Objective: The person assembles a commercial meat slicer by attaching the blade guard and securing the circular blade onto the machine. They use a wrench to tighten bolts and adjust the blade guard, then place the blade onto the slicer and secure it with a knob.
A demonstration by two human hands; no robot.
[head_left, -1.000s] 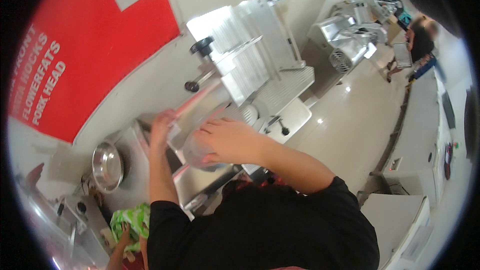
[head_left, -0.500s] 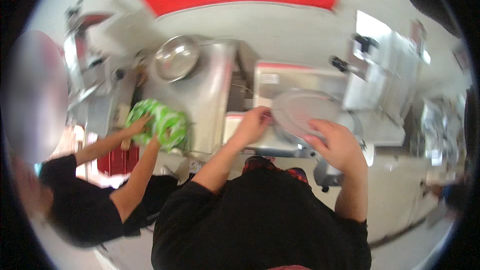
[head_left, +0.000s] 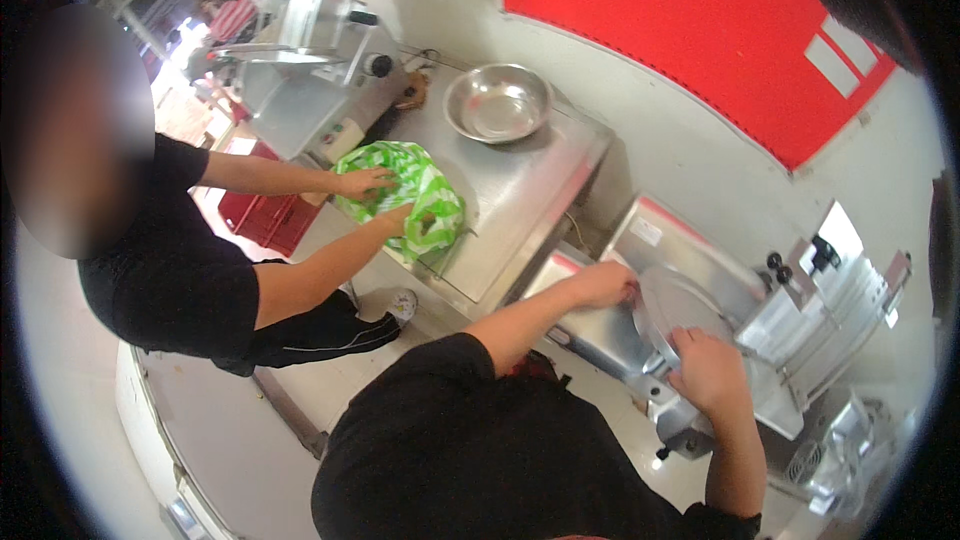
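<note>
A round, flat grey disc (head_left: 688, 306), perhaps a slicer's blade or its cover plate, is between my two hands, beside a metal slicing machine (head_left: 800, 325). My left hand (head_left: 604, 285) is closed at the disc's left rim, fingertips pinched together. At its near rim, my right hand (head_left: 712, 372) grips with the thumb and curled fingers. Below the disc lies the slicer's metal base (head_left: 610, 345), partly hidden by the disc and my arms. Exactly how the disc meets the machine cannot be made out.
On my left, a co-worker's hands (head_left: 385, 202) reach into a green-and-white plastic bag (head_left: 432, 190) on a steel table (head_left: 540, 175). A steel bowl (head_left: 497, 105) stands farther back. Another slicer (head_left: 320, 80) is at the far left, with a red crate (head_left: 270, 210) below.
My view has turned toward the left, showing more of the co-worker and the far slicer. Both my hands stay at the disc, the right now closed on its near rim.
</note>
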